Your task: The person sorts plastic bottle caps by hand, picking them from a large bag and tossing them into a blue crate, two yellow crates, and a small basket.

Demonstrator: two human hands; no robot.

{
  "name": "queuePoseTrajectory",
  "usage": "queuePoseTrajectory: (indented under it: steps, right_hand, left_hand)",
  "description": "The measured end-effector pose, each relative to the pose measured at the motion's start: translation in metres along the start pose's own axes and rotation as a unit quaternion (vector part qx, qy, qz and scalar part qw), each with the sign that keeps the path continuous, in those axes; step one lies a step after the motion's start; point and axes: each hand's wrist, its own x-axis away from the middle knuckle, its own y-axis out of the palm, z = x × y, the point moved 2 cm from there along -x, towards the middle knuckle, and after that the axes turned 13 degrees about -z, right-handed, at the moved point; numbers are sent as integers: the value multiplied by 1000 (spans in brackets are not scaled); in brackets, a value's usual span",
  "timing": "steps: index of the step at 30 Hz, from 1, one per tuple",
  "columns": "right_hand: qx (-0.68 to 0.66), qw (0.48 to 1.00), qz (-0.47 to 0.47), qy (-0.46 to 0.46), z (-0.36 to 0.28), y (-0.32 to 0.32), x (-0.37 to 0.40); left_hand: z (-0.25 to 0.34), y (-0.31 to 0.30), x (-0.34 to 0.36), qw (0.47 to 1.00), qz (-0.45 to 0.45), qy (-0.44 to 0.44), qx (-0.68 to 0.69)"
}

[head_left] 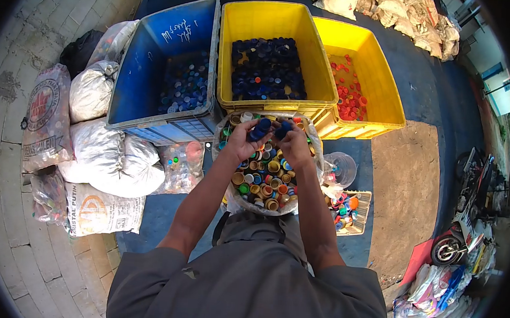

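Both hands are over a sack [221, 183] full of mixed bottle caps [265, 177], close to its far rim. My left hand [243, 143] is closed around dark blue bottle caps [260, 130]. Opposite it, my right hand [293, 144] has its fingers curled on another dark blue bottle cap [282, 130]. Just beyond the hands stands a yellow crate [276, 105] with dark blue and black caps in it. To its left is a blue crate [161, 123] holding blue caps, and to its right a second yellow crate [379, 79] holding red caps.
Stuffed white sacks [104, 154] are piled at the left beside a brick wall [10, 112]. A clear plastic tub [342, 168] and a small basket of caps [354, 213] lie right of the sack. Further right are brown sheeting [403, 193] and a motorcycle [460, 232].
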Motion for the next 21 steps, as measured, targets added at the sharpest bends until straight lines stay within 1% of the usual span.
queuePoseTrajectory:
  steps: [1, 2, 3, 5, 7, 9, 10, 11, 13, 14, 17, 19, 20, 21]
  right_hand:
    - [-1, 1000, 12, 5, -7, 2, -13]
    - [-3, 1000, 24, 11, -15, 3, -28]
    - [-4, 999, 35, 16, -22, 5, -44]
    - [45, 998, 50, -6, -39, 11, -72]
    - [32, 999, 11, -38, -45, -4, -108]
    - [14, 999, 24, -42, -67, 6, -114]
    - [12, 997, 24, -70, -68, -10, -121]
    - [10, 995, 22, -100, -68, -25, -126]
    - [49, 992, 51, -101, -82, -15, -97]
    - [68, 990, 65, -106, -87, -10, -78]
    - [92, 980, 113, -135, -71, -50, -38]
    - [267, 945, 165, -91, -61, -64, -8]
    - [415, 891, 173, -63, -56, -69, 2]
    - [552, 814, 179, -32, -49, -73, 13]
  left_hand:
    - [10, 9, -10, 1000, -7, -5, -4]
    - [19, 18, -20, 1000, 15, -12, -15]
    - [29, 25, -32, 1000, 4, -3, -27]
    - [52, 35, -60, 998, -19, 16, -51]
    - [71, 53, -81, 998, 9, 55, -25]
    - [85, 80, -79, 993, -77, 62, -68]
    - [88, 89, -74, 987, -119, 67, -89]
    - [89, 96, -67, 987, -106, 85, -84]
    - [87, 102, -52, 986, -83, 125, -76]
    - [89, 89, -47, 982, -121, 114, -94]
    - [83, 61, -26, 979, -95, 143, -106]
    - [67, 44, -1, 977, -99, 149, -112]
    - [56, 35, 13, 977, -102, 146, -119]
    - [42, 21, 24, 978, -64, 135, -143]
